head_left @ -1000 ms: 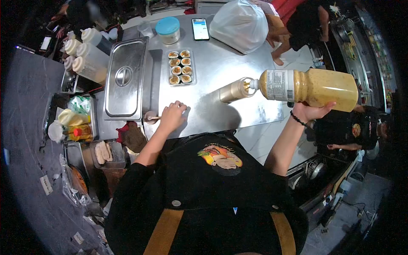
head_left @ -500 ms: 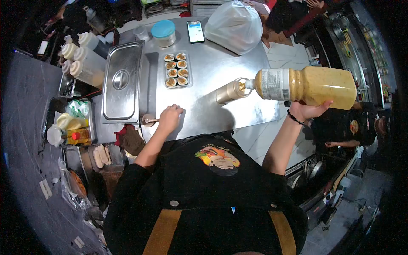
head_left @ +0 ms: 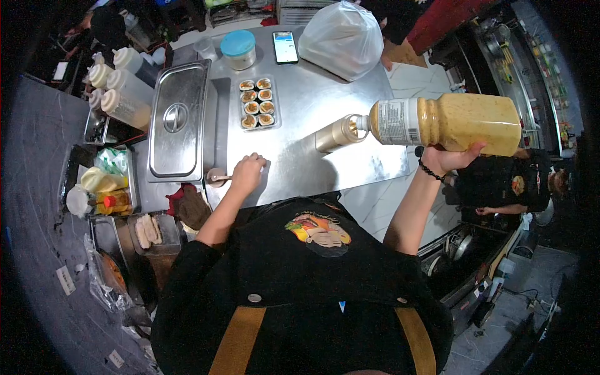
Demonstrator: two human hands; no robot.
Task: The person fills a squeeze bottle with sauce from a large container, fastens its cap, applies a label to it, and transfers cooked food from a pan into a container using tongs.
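My right hand [head_left: 451, 159] supports a large clear sauce bottle [head_left: 465, 122] from below, palm up. The bottle lies nearly level, full of speckled yellow sauce, its neck pointing left. That neck meets the mouth of a beige squeeze bottle [head_left: 334, 137] on the steel table; yellow sauce shows inside the opening. Whether the squeeze bottle stands upright or leans is hard to tell. My left hand [head_left: 250, 172] rests on the table with curled fingers. Beside its wrist is a small round scoop [head_left: 216, 177] with a brown handle.
A tray of kimbap slices [head_left: 257, 105], a blue-lidded tub [head_left: 239, 50], a phone [head_left: 285, 47] and a white plastic bag [head_left: 344, 40] occupy the steel table [head_left: 300, 178]. Left stands a lidded steel pan [head_left: 179, 125], beyond it several squeeze bottles [head_left: 128, 87]. A co-worker's arm [head_left: 503, 210] shows at right.
The sauce bottle and squeeze bottle appear slightly farther left, as does most of the view. Both hands keep the same pose, and the bottle mouths remain together.
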